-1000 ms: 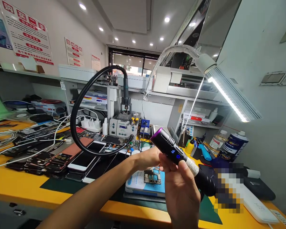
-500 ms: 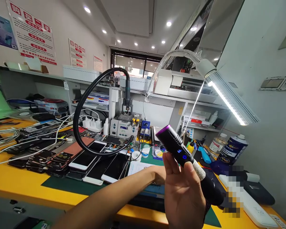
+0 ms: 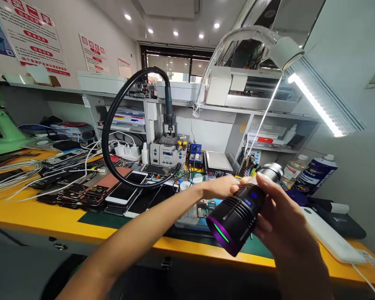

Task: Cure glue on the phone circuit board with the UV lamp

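Note:
A black flashlight (image 3: pixel 237 216) with a finned head, a purple rim and lit blue marks on its body is tilted in front of me, its wide end toward me and lower left. A green streak shows on its dark front. My right hand (image 3: pixel 284 216) is closed around it from the right, thumb on top and fingers underneath. From the left, my left hand (image 3: pixel 221 186) reaches behind the body, its fingers closed against it near the silver tail (image 3: pixel 271 171); part of that hand is hidden. Below lies a circuit board (image 3: pixel 204 209) on the work mat.
Several phones (image 3: pixel 128 188) and stacked phone parts lie left on the yellow bench (image 3: pixel 118 227). A soldering station (image 3: pixel 168 154) with a looping black hose (image 3: pixel 104 141) stands behind. A lit lamp (image 3: pixel 318 104) hangs at right, above a spray can (image 3: pixel 315 175) and a white power bank-like slab (image 3: pixel 331 235).
The flashlight has turned from pointing up and left to facing down toward me. My right hand has rotated with it, and my left hand now shows against it. The view has shifted slightly.

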`<state>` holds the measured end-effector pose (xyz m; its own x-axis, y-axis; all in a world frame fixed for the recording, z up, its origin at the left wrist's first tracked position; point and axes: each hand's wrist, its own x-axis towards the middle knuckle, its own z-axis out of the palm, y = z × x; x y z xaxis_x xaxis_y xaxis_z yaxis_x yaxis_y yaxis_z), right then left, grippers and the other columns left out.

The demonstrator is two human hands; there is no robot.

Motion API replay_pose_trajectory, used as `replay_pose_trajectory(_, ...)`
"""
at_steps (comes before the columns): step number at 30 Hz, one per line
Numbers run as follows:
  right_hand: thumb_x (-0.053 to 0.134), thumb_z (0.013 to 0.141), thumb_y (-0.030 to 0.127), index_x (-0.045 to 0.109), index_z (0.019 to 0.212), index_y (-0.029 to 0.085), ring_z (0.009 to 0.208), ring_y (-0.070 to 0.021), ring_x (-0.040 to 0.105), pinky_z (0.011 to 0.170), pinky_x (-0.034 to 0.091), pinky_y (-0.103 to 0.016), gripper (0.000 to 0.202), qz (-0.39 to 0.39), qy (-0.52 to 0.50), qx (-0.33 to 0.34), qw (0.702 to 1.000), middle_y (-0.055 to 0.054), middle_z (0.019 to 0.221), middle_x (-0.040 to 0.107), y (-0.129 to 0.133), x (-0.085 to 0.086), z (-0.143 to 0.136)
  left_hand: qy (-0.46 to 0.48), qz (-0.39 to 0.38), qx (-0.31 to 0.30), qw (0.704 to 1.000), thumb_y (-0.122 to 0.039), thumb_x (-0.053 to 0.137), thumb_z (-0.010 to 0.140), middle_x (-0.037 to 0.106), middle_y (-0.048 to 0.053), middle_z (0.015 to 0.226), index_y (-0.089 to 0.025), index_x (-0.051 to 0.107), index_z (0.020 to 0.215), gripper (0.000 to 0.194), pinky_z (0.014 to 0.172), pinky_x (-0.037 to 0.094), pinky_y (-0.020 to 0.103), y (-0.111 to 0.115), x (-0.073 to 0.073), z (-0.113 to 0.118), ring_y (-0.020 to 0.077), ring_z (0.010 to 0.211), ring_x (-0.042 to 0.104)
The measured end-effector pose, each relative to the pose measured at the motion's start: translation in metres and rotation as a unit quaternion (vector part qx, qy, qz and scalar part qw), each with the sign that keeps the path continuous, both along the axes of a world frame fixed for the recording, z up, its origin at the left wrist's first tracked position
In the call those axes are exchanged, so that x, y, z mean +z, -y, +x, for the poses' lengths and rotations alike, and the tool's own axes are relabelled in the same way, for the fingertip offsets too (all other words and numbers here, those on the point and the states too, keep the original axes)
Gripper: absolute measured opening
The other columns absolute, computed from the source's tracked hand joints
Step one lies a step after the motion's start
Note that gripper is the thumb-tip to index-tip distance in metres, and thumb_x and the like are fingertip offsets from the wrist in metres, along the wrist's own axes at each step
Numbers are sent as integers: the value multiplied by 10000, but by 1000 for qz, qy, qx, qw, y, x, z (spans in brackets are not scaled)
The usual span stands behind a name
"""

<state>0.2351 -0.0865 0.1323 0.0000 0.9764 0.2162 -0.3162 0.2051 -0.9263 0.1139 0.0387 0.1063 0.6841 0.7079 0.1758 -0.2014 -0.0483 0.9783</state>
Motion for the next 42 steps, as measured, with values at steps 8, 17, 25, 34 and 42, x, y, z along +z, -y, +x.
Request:
replay_pose_trajectory(8,794,987,301,690,761,165,610,-115,637,564,539,-239,284,149,306,-43,939,51,715,678,-60,-6,7,-138,61,128,980,-433,676,1033,693,97,1276,-166,651,1301,379,931,631,438,-36,8,-67,226,1085,710)
replay_pose_trajectory(17,762,1014,347,638,767,177,559,-108,579,553,510,-248,324,228,370,-142,889,77,684,605,-115,-53,-17,-125,118,122,977,-439,667,1039,709,63,1123,-157,662,1231,342,798,632,352,-27,-48,-92,171,910,706)
replay_pose_trajectory(25,720,769,152,390,552,267,514,-100,351,506,320,-277,412,263,320,-204,887,102,549,386,-117,-59,-35,-104,204,82,970,-327,825,875,409,-88,674,-179,550,791,324,560,303,233,-15,-58,-79,74,599,381)
replay_pose_trajectory(34,647,756,123,408,551,272,537,-112,351,517,314,-295,348,300,316,-232,870,89,558,391,-117,-65,-42,-79,202,137,967,-279,847,758,363,-88,609,-192,496,644,379,532,224,276,-8,-66,-73,62,566,324)
replay_pose_trajectory(42,658,754,92,403,557,271,550,-108,350,541,322,-300,369,313,324,-237,861,93,572,400,-116,-75,-44,-69,220,151,961,-229,798,711,378,-86,581,-202,464,593,355,532,222,276,-7,-71,-72,59,550,335)
